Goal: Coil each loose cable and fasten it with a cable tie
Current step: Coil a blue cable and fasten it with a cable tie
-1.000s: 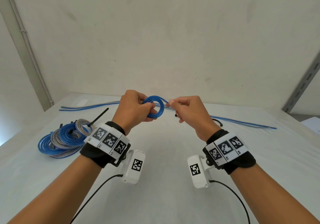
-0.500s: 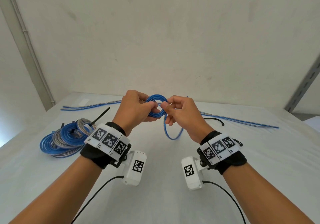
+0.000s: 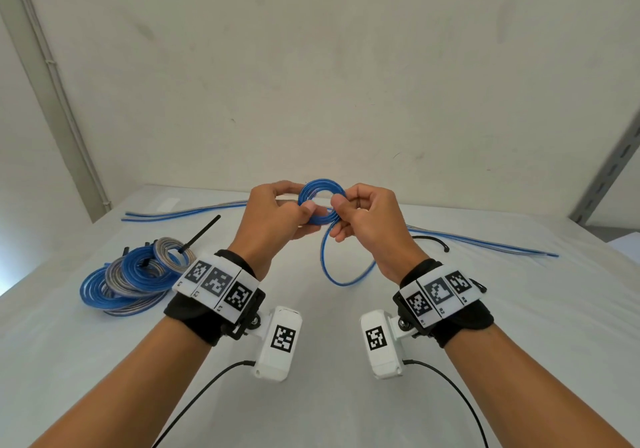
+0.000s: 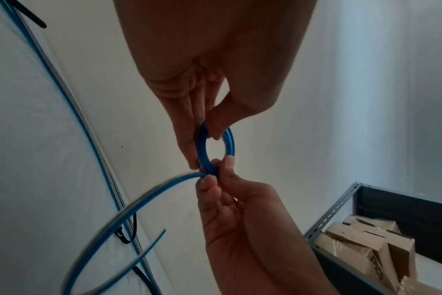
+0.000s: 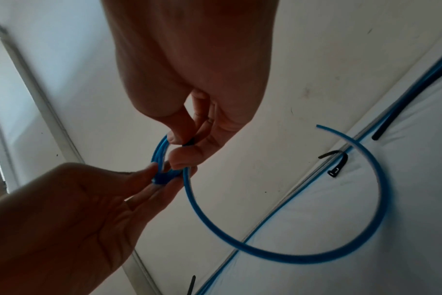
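Both hands are raised above the table [image 3: 346,361], clamped on one small blue coil [image 3: 321,205]. Left hand [image 3: 273,219] pinches the coil's 9 o'clock edge; right hand [image 3: 367,219] pinches its 4 o'clock edge. The loose tail [image 3: 346,279] hangs in a curve toward 6 o'clock. Finished coils [image 3: 135,277] lie at 9 o'clock; straight cables [image 3: 485,245] lie behind.

**One head view, two wrist views**

The head camera looks forward and down over both forearms at the worktop [image 3: 311,395] and wall. Each wrist camera sits close, facing along its hand; all three share the blue coil [image 3: 322,205].
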